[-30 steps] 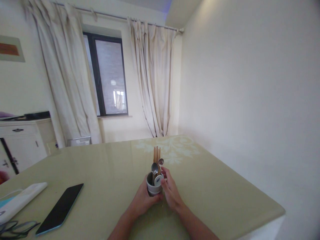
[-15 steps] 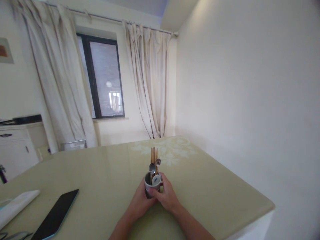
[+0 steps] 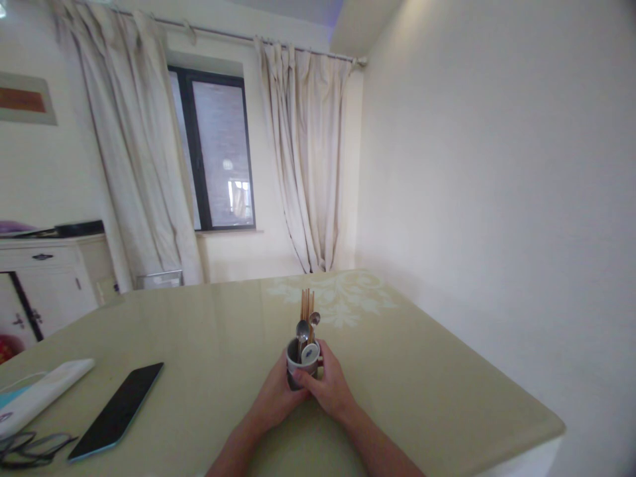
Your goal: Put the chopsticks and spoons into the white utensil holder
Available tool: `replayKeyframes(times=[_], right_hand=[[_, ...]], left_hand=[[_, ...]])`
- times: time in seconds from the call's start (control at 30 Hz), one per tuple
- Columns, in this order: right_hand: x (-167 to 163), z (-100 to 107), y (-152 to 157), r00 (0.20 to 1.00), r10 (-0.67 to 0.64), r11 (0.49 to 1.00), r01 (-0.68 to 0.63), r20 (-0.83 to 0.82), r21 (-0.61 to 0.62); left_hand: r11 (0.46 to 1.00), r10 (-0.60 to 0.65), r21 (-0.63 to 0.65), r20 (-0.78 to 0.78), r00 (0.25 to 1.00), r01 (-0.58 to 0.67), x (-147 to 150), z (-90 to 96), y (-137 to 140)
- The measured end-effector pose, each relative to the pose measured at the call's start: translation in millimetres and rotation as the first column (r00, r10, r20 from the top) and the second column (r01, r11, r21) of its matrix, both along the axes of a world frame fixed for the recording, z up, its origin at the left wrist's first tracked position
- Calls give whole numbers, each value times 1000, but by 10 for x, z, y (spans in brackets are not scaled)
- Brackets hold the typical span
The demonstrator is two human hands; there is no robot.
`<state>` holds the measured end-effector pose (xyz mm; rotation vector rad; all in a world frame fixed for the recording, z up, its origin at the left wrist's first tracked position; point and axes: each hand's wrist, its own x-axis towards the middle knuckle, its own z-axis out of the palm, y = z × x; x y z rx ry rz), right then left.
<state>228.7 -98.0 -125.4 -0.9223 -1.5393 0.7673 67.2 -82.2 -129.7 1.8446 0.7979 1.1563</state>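
A grey mug stands between my two hands near the middle of the table. My left hand wraps its left side, and my right hand is closed round the right side, by the handle, with the thumb across the front. Out of the mug rise several wooden chopsticks, a larger metal spoon and a smaller metal spoon. A white ceramic spoon, or something like one with a dark mark, leans at the mug's rim. The lower ends of all these are hidden inside.
The pale green table has its right edge by a white wall. On the left lie a dark phone, eyeglasses and a long white object. A white cabinet and curtains are behind.
The view has turned slightly left, bringing more of the eyeglasses and cabinet into sight. Both hands keep their hold on the mug, and its contents look unchanged.
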Motion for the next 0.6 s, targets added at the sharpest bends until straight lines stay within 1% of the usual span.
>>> replayKeyframes(times=[0.2,0.33,0.47,0.6], right_hand=[[-19,13,8,1000,-11,1000,11,2,-4],[-16,1,16,1000,-17,1000,17,12,2],[-19,-5,18,1000,-1,1000,2,-13,10],[-26,-10,24,1000,-14,1000,14,-7,24]], left_hand=[[1000,3,17,-10,1000,-3,-10,46,-24],[1000,-11,17,7,1000,10,-16,22,-5],[1000,5,26,-13,1000,-5,-25,-6,19],[1000,16,16,-8,1000,-16,-32,-40,32]])
